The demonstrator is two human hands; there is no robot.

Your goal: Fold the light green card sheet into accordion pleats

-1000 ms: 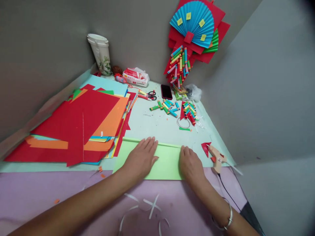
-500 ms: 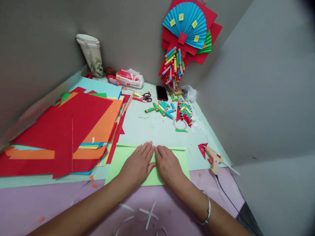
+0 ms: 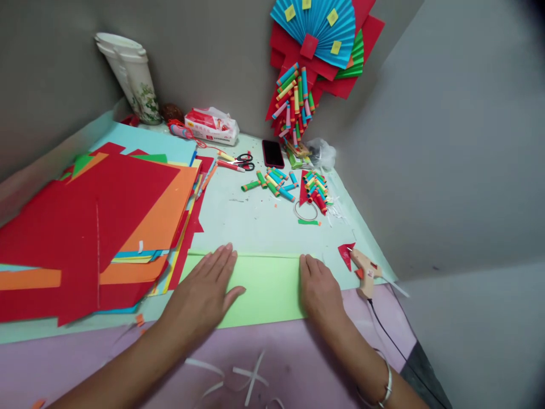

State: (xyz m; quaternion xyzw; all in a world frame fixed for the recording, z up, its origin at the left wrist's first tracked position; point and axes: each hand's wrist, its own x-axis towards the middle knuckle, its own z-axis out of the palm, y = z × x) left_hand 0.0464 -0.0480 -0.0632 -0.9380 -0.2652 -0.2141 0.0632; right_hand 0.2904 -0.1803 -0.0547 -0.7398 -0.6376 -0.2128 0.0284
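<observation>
A light green sheet of paper (image 3: 268, 287) lies flat at the near edge of the pale blue work surface, with a narrow fold along its far edge. My left hand (image 3: 203, 295) presses flat on its left part, fingers spread and reaching the fold. At the sheet's right end my right hand (image 3: 319, 287) lies flat on the paper, fingertips at the fold. Neither hand holds anything.
A pile of red and orange paper sheets (image 3: 97, 227) fills the left. A glue gun (image 3: 364, 270) with its cord lies right of my right hand. Paper rolls (image 3: 293, 184), scissors (image 3: 242, 161), a phone (image 3: 272, 153), a tissue pack (image 3: 210, 126) and a cup (image 3: 130, 76) stand further back. A paper fan decoration (image 3: 315, 40) hangs on the wall.
Half a second ago my hands were together at the middle of the fold. They have slid apart along it, left hand leftward and right hand to the right end.
</observation>
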